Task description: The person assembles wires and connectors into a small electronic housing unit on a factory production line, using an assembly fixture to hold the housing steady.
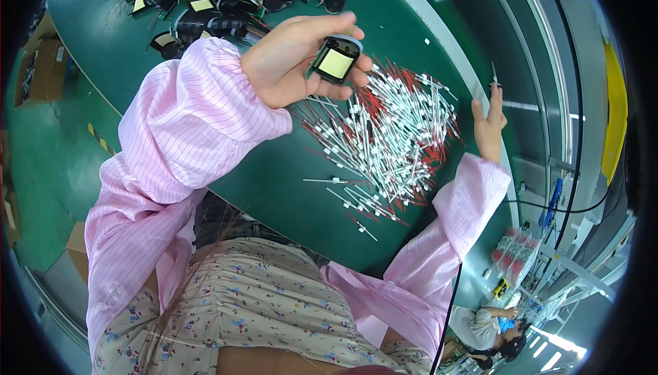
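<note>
My left hand (295,59) is turned palm up, its fingers curled around a small black electronic housing (336,64). A pale yellow square pad sits on the housing, with a grey rounded rim at its top and a green board edge at its side. Beneath and to the right, a large pile of white-and-red wire leads (391,135) with small white connectors spreads over the green table. My right hand (489,125) reaches past the table's pale edge strip. A thin pointed thing (494,73) stands out from its fingertips, too small to name.
More black housings (226,5) with wires and yellow pads lie heaped at the far left of the green table (274,176). Cardboard boxes (48,70) stand on the floor at left. A metal rail line curves along the right. Another person (480,327) sits at lower right.
</note>
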A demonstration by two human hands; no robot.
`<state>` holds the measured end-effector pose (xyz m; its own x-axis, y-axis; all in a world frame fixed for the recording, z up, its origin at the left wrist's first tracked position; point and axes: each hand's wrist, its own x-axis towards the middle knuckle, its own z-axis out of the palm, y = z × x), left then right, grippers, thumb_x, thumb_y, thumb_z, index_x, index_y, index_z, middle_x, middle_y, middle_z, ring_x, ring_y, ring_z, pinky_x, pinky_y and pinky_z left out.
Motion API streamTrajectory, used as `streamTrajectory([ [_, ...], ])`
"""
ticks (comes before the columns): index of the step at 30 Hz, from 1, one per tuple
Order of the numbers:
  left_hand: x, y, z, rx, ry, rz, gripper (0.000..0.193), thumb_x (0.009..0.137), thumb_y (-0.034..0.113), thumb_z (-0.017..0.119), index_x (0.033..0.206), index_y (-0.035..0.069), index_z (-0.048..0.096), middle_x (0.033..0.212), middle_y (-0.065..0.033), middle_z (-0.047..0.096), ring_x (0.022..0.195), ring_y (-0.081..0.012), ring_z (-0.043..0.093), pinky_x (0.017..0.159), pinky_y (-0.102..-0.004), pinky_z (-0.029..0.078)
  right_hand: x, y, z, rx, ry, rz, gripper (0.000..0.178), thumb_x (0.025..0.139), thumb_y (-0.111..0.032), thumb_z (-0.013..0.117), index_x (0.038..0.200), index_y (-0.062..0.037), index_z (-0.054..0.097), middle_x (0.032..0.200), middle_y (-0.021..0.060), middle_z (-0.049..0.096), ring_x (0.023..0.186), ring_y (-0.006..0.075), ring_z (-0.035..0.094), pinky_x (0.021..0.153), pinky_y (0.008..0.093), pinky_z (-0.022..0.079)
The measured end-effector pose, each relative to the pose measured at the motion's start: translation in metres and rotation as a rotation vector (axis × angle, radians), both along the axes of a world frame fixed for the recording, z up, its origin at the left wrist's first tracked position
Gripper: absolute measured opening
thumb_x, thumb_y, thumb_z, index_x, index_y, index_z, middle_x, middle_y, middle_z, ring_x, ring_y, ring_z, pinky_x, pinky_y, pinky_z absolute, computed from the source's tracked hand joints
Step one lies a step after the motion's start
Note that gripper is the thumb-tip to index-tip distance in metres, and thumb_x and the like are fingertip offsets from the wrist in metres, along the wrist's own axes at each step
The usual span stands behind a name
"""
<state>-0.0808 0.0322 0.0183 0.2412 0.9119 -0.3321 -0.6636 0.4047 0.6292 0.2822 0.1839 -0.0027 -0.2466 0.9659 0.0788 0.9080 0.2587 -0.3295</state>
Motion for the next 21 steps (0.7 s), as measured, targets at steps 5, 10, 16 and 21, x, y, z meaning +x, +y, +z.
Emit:
streamTrajectory([
  [5,0.002,-0.005,0.010,0.060,0.105,-0.002,0.024,0.093,0.016,0.054,0.113,0.002,0.053,0.098,-0.0119,0.063,0.083,-0.0185,0.065,0.053,-0.0252,0.051,-0.047,-0.078,0.062,-0.144,0.257,0.157,0.030,0.089,-0.015,0.060,0.116,-0.0008,0.060,0.110,0.0147,0.065,0.095,0.0217,0.061,0.079,0.0315,0.046],
  [10,0.003,-0.009,0.012,0.118,0.231,0.017,0.020,0.091,0.012,0.055,0.108,0.001,0.056,0.096,-0.0100,0.062,0.074,-0.0132,0.061,0.045,-0.0190,0.038,-0.112,-0.174,0.065,-0.214,0.188,0.726,0.017,0.072,0.003,0.063,0.088,0.0008,0.067,0.088,0.0135,0.064,0.075,0.0291,0.065,0.064,0.0346,0.054],
  [16,0.013,-0.007,0.016,0.204,0.333,0.018,0.019,0.090,0.012,0.056,0.105,0.002,0.057,0.095,-0.0082,0.062,0.075,-0.0122,0.059,0.050,-0.0197,0.039,-0.135,-0.210,0.026,-0.044,0.019,0.746,0.031,0.072,0.000,0.060,0.103,0.0027,0.061,0.090,0.0101,0.053,0.072,0.0223,0.059,0.054,0.0333,0.051],
  [21,0.013,-0.010,0.012,0.275,0.390,0.006,0.018,0.090,0.012,0.056,0.104,0.002,0.061,0.096,-0.0078,0.062,0.077,-0.0126,0.059,0.055,-0.0217,0.041,-0.130,-0.205,0.029,-0.067,0.191,0.643,0.029,0.067,0.005,0.064,0.096,0.0023,0.063,0.090,0.0112,0.056,0.072,0.0215,0.061,0.053,0.0309,0.050],
])
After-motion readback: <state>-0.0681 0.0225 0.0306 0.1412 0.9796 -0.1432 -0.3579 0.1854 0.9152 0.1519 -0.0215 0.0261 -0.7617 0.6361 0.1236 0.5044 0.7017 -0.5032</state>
